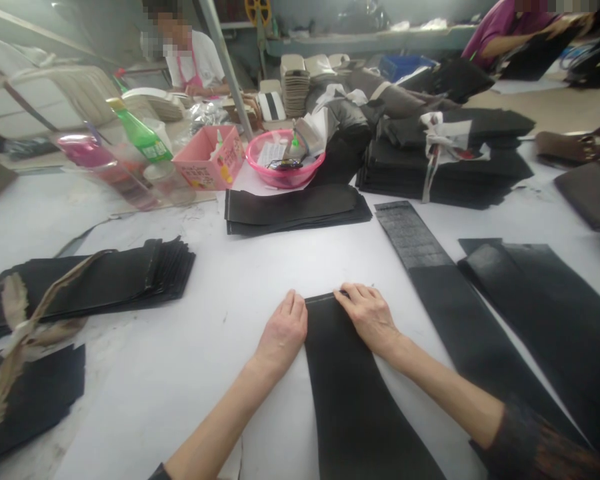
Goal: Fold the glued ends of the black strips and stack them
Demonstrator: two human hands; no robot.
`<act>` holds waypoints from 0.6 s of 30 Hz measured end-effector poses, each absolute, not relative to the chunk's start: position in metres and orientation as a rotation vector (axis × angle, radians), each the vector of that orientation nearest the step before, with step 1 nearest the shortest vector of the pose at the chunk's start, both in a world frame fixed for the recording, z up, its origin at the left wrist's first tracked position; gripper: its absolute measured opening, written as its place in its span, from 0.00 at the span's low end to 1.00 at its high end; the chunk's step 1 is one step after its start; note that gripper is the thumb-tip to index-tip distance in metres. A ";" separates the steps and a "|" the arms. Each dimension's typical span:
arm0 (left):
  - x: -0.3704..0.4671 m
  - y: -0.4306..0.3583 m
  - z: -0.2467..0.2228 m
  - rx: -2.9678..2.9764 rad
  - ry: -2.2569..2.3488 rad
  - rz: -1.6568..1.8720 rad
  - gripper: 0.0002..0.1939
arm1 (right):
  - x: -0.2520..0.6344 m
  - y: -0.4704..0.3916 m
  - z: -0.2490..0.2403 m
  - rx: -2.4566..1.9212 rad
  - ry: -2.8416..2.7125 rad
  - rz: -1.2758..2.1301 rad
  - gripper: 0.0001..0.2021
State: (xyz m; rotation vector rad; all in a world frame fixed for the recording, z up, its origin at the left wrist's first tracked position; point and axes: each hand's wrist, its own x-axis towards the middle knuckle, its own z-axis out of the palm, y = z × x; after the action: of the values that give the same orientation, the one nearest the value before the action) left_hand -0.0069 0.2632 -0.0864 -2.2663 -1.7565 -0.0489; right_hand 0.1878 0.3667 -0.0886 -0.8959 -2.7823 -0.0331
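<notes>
A long black strip lies on the white tabletop, running from the middle of the view to the bottom edge. At its far left corner my left hand has its fingers pressed together on the edge. My right hand pinches the far right corner, where the end shows a narrow seam or fold. Right of my right hand lies another long black strip, its far end shinier. Beyond both hands sits a short stack of black pieces.
Tied black bundles lie at the left and back right. Wide black pieces lie at the right. Behind stand a pink basket, a pink box and a green bottle. Two people are across the table.
</notes>
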 end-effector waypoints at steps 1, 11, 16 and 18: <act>-0.007 0.262 -0.088 -2.263 -1.760 -0.068 0.17 | 0.190 0.368 -0.088 -0.916 -2.779 -0.015 0.14; -0.013 0.245 -0.109 -2.202 -2.103 -0.811 0.19 | 0.172 0.391 -0.061 -1.111 -2.689 0.634 0.10; -0.011 0.235 -0.103 -2.091 -2.323 -1.371 0.15 | 0.167 0.398 -0.064 -1.131 -2.549 0.948 0.07; -0.010 0.232 -0.098 -2.018 -2.358 -1.478 0.13 | 0.170 0.397 -0.065 -1.116 -2.442 1.122 0.05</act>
State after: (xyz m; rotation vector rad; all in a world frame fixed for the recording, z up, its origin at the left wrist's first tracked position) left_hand -0.0098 0.2319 -0.0985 -2.0183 -2.3583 -1.4778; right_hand 0.1697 0.3967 -0.0650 -1.1164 -2.4423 1.1221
